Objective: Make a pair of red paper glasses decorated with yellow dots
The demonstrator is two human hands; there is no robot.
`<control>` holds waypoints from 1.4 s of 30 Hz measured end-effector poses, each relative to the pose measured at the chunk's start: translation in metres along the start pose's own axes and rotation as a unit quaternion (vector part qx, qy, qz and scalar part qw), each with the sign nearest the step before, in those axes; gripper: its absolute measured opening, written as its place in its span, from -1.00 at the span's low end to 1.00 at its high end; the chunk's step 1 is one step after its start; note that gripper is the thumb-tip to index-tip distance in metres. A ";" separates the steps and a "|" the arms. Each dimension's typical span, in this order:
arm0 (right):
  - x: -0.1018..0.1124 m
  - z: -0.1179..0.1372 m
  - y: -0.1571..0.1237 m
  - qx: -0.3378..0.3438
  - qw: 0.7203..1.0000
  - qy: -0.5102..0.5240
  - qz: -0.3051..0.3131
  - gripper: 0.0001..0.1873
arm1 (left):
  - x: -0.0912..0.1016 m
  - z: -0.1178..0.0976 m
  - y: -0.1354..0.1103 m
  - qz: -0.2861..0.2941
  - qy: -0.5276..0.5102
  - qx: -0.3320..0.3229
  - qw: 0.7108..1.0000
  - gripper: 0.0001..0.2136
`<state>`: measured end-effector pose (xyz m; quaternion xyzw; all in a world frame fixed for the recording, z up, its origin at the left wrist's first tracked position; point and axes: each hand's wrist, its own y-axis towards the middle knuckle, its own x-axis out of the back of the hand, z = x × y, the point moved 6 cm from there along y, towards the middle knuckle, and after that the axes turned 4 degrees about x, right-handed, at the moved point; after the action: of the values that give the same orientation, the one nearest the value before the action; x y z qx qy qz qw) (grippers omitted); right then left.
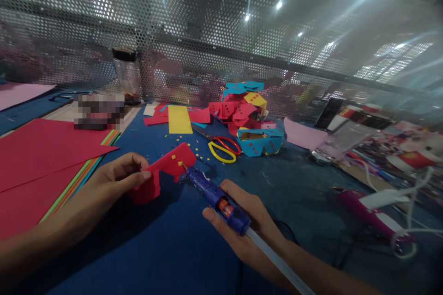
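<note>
1. Perforated wall [194, 23]: fills the upper frame, bright lights showing across it.
2. Table [166, 253]: blue; bare room opens at bottom centre and right of centre, bordered above by scissors [212, 139] and a paper pile [238, 110].
3. Right hand [251, 207], lower centre: fingers curled round the glue gun.
4. Left hand [119, 175], left of centre: thumb and fingers pinched on the red strip.
5. Glue gun [214, 196], centre: long axis slanting, nozzle towards upper left (clear stick trailing lower right).
6. Red strip [166, 164], centre: rises rightward, free end upper right.
7. Yellow squares [173, 157]: two, on the strip; nozzle at one (contact unclear).
</note>
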<state>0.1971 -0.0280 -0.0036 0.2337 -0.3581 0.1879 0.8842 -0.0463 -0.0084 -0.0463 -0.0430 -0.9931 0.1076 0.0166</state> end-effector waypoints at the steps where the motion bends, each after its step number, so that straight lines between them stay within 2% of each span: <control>1: 0.000 0.001 0.000 0.003 1.000 -0.001 -0.002 -0.73 | 0.000 -0.001 0.000 -0.002 0.001 -0.002 1.000 -0.75; 8: 0.001 0.002 0.000 0.027 0.999 -0.001 -0.017 -0.74 | -0.005 -0.008 -0.003 -0.002 0.007 -0.011 1.000 -0.75; 22: -0.003 -0.007 -0.004 0.040 0.999 -0.014 -0.009 -0.80 | -0.008 -0.009 -0.005 0.006 0.002 0.002 1.000 -0.72; 42: -0.003 -0.006 -0.003 0.032 0.999 -0.027 -0.004 -0.81 | -0.009 -0.009 -0.005 0.010 -0.007 0.000 1.000 -0.74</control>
<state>0.2004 -0.0278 -0.0104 0.2683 -0.3746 0.1891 0.8671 -0.0374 -0.0125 -0.0366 -0.0527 -0.9928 0.1076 0.0087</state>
